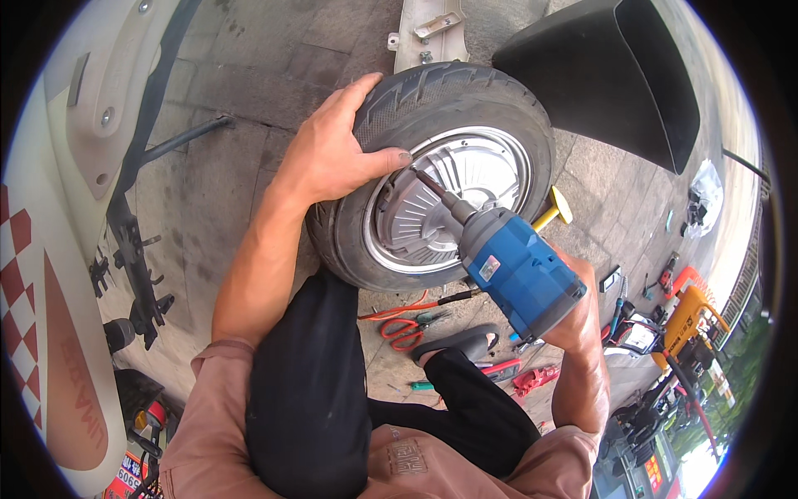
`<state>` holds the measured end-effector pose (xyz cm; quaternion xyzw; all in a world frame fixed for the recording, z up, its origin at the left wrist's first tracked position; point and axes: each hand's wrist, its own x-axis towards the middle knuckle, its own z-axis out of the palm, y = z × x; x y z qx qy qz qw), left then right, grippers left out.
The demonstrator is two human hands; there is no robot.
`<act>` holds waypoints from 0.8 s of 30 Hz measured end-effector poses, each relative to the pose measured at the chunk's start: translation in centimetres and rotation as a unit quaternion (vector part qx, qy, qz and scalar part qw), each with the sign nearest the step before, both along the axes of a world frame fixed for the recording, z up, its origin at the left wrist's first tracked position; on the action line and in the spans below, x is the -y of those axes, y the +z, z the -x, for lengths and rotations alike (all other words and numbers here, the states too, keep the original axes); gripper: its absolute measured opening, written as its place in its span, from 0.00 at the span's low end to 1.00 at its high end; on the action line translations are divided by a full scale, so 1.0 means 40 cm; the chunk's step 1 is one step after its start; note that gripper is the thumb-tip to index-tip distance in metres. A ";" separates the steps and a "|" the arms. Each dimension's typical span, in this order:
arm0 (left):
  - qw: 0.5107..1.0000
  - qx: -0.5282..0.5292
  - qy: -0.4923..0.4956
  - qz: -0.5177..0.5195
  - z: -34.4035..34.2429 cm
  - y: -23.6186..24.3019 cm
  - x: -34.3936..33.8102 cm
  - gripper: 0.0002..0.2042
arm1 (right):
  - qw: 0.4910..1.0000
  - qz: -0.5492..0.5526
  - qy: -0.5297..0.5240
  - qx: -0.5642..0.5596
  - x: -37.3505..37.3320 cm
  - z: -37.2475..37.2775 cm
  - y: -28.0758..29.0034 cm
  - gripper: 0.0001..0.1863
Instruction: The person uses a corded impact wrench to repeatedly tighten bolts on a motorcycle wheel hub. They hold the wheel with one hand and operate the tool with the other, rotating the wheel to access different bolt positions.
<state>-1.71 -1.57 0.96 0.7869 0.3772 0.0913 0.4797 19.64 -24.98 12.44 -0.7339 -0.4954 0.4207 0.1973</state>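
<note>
Left hand (337, 154) grips the tyre (449, 91); bare paving (241, 100) lies open left of it. Right hand (573, 320) is hemmed in: fender (632, 75) above, scissors (403, 331) and tools below.

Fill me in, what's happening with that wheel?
A person crouches over a scooter wheel lying on the pavement. The left hand grips the tyre, thumb by the rim. The right hand holds a blue power wrench, its bit set against the silver hub near the edge. Red-handled scissors and other hand tools lie on the ground beside the knee. A cream scooter body stands at the left.
</note>
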 end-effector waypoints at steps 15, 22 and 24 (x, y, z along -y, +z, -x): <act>0.998 0.046 -0.002 -0.032 0.006 -0.034 -0.001 0.46 | 0.976 0.019 0.136 0.170 -0.116 0.032 0.114 0.28; 0.998 0.050 0.009 -0.033 0.005 -0.035 0.003 0.45 | 0.951 0.002 0.218 0.220 -0.158 0.011 0.109 0.29; 0.998 0.052 0.014 -0.026 0.004 -0.036 0.004 0.44 | 0.965 -0.003 0.184 0.185 -0.147 0.005 0.095 0.28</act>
